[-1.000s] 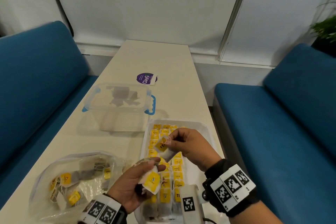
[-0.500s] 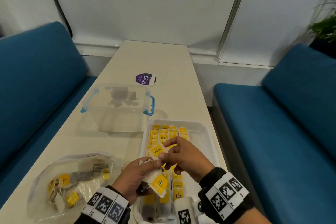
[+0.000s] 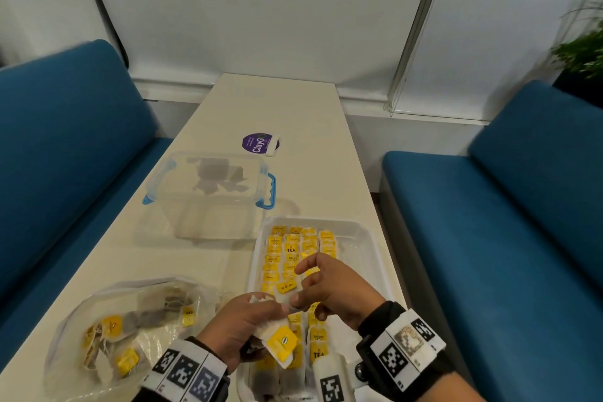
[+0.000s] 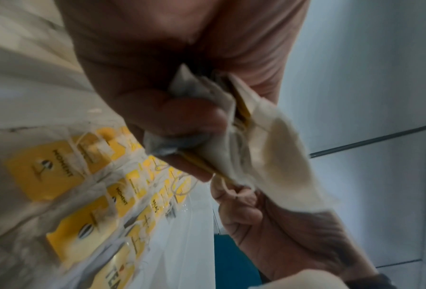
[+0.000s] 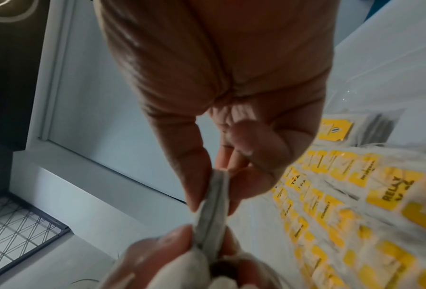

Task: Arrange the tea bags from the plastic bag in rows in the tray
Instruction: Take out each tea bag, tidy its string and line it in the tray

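Note:
A clear tray at the table's near right holds rows of tea bags with yellow tags. My left hand hovers over the tray's near end and grips a small bunch of tea bags; the left wrist view shows the same bunch in the curled fingers of this hand. My right hand meets it from the right. Thumb and forefinger of the right hand pinch the edge of one tea bag in that bunch. A clear plastic bag with more tea bags lies at the near left.
A clear lidded box with blue clips stands behind the tray. A purple round label lies farther back. Blue sofas flank the narrow table on the left and right. The tray sits close to the table's right edge.
My right hand carried a tea bag over the tray, left it in a row, and came back to the left hand's bunch, where it now pinches another bag. The left hand stayed put.

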A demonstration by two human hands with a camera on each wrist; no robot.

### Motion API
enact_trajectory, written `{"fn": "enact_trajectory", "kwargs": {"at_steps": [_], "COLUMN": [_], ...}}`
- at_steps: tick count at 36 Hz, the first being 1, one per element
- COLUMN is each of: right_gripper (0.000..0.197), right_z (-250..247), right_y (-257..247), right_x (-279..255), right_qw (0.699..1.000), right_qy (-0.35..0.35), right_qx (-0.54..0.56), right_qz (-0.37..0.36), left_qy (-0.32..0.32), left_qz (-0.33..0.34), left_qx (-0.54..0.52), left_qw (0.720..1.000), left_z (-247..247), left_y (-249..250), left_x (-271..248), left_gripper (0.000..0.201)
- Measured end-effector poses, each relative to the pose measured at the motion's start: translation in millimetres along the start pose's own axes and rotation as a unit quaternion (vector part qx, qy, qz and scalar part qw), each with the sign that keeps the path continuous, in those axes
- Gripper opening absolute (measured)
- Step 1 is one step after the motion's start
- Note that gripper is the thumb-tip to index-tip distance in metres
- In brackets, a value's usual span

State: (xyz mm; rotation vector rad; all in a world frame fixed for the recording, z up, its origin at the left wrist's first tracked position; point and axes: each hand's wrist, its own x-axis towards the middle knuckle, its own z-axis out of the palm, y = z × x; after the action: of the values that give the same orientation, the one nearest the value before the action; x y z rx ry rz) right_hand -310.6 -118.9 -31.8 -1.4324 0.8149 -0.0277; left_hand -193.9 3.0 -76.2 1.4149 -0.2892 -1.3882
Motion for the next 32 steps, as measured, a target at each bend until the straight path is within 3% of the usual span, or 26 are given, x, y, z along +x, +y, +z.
{"fn": "enact_trajectory", "kwargs": {"at_steps": [3, 9, 13, 19, 26, 30, 32], "right_gripper": [0.033, 0.023, 0.028, 0.037, 0.035, 0.031, 0.029], "right_z": [-3, -30, -51, -59, -51, -49, -48], "right_y": [0, -3, 0, 6, 15, 20, 24], "right_x": [3, 21, 36, 50, 62, 70, 73], "right_qw": [1.000, 0.985, 0.957, 0.928, 0.913, 0.911, 0.907], "right_qy": [0.018, 0.169, 0.236, 0.184, 0.130, 0.141, 0.151], "right_qx": [-0.011, -0.039, -0.167, -0.321, -0.369, -0.371, -0.380], "right_qz": [-0.005, -0.014, -0.008, 0.047, 0.113, 0.108, 0.103], "left_qy": [0.009, 0.048, 0.056, 0.047, 0.033, 0.034, 0.032], "left_qz": [0.000, 0.002, -0.006, -0.013, -0.028, -0.033, -0.032], "left_qx": [0.002, -0.010, -0.017, -0.010, -0.009, -0.023, -0.026], "left_qw": [1.000, 0.999, 0.998, 0.999, 0.999, 0.999, 0.999], "left_z": [0, -5, -8, -8, -10, -10, -10], "left_y": [0, 4, 3, 6, 7, 8, 8], "left_x": [0, -3, -2, -2, -3, -4, -4], "left_gripper": [0.035, 0.033, 0.034, 0.032, 0.025, 0.012, 0.014]}}
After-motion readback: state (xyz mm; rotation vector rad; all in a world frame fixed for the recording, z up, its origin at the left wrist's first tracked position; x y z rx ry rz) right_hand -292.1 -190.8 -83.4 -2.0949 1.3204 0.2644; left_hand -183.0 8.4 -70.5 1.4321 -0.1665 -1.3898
